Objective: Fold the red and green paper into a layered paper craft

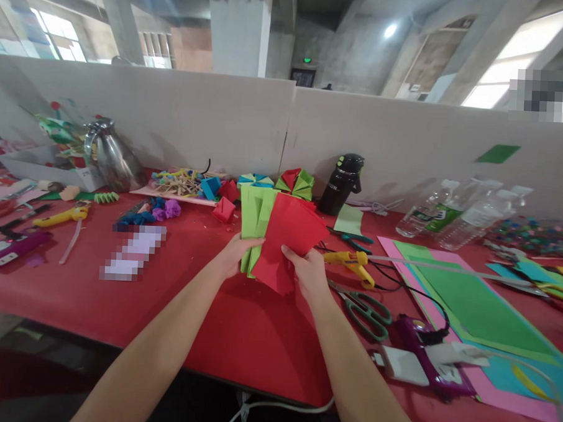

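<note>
My left hand [235,255] is closed on folded light green paper [252,219], its thumb across the front of the folds. Red paper [290,236], fanned in several layers, is gripped by my right hand [309,271], thumb on the front face. The two papers are held up side by side above the red table [252,340], the red edge touching or overlapping the green one. Behind them lie a blue and yellow folded paper piece [256,180] and a red and green one [296,182].
Right of my hands are a yellow glue gun [349,259], green-handled scissors [368,311], a purple power strip [436,358] and stacked coloured sheets [478,300]. A black bottle [342,184], plastic bottles [477,207] and a steel jug [116,157] stand along the partition [211,121].
</note>
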Available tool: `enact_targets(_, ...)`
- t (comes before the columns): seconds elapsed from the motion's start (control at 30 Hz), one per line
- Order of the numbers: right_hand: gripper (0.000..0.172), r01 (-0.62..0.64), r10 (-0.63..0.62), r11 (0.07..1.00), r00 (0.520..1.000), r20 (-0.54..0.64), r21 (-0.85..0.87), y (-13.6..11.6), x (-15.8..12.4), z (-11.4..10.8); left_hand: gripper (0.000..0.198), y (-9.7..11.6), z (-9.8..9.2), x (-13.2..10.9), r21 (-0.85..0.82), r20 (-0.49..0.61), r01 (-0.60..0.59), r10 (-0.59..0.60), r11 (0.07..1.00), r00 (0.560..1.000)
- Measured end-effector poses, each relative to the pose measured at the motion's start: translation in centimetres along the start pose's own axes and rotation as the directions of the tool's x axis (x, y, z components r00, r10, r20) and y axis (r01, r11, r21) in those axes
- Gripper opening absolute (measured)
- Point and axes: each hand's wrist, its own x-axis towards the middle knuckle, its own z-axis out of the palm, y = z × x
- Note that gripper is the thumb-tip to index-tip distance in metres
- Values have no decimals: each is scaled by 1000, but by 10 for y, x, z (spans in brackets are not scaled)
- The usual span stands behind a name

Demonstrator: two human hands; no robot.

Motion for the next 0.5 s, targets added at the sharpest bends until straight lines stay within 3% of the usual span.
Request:
enact_targets(0.2, 38, 12, -13, 1000, 1000, -18, -28, 2, 1, -1, 41, -2, -1, 0, -78, 119, 49, -39, 996, 992)
enact_targets(0.5, 34, 37, -37, 998, 999, -3, -60, 4, 1, -1, 50, -10, 3, 4, 20, -3, -130, 130, 991, 991)
